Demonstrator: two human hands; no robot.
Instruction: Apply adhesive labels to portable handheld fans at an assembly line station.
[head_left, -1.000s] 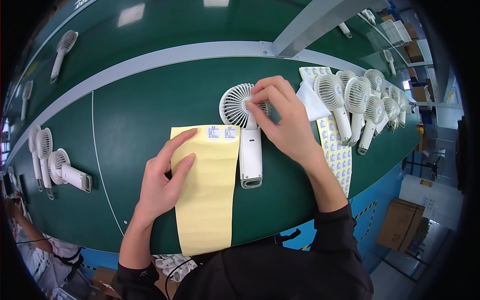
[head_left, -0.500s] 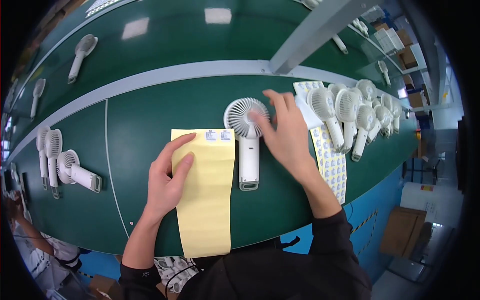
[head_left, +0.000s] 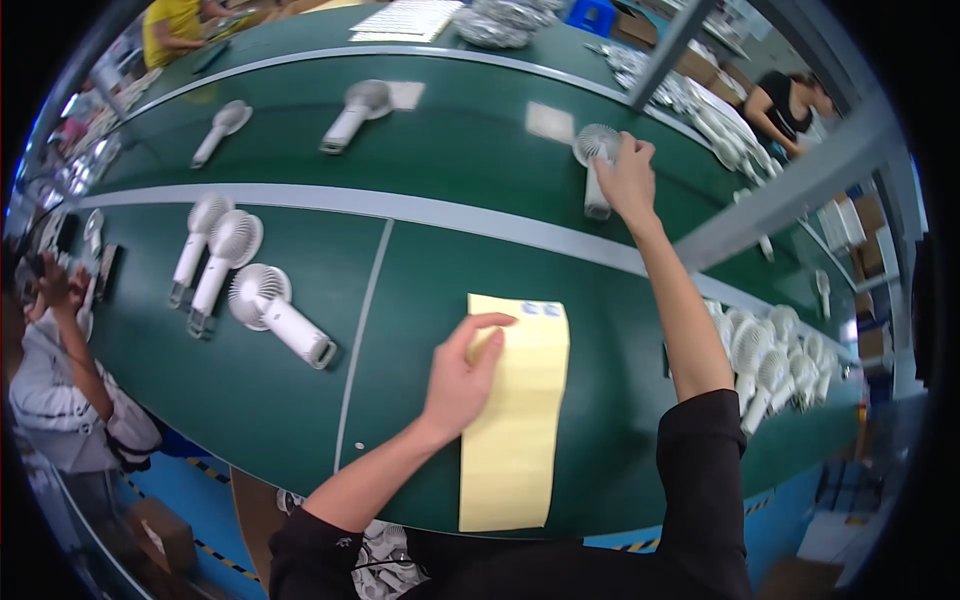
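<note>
My left hand [head_left: 462, 385] is closed at the left edge of a long yellow label sheet [head_left: 508, 450], thumb and forefinger on its upper part. Two small printed labels [head_left: 541, 309] remain stuck along the sheet's top edge. Stretched out far ahead, my right hand [head_left: 630, 182] grips the head of a white handheld fan [head_left: 597, 195]. That fan is on the green surface beyond the grey rail, its handle pointing toward me. The fingers partly cover its round grille.
Three white fans [head_left: 232, 250] lie at left, beside a thin dividing strip. A pile of fans [head_left: 770, 360] sits at right, partly behind my forearm. Two more [head_left: 350, 118] lie beyond the grey rail [head_left: 460, 221]. A grey post [head_left: 780, 190] slants at right. Other people work nearby.
My right hand has moved from beside the yellow sheet to beyond the rail, and the fan with it. The left hand stays on the sheet. The whole view has shifted.
</note>
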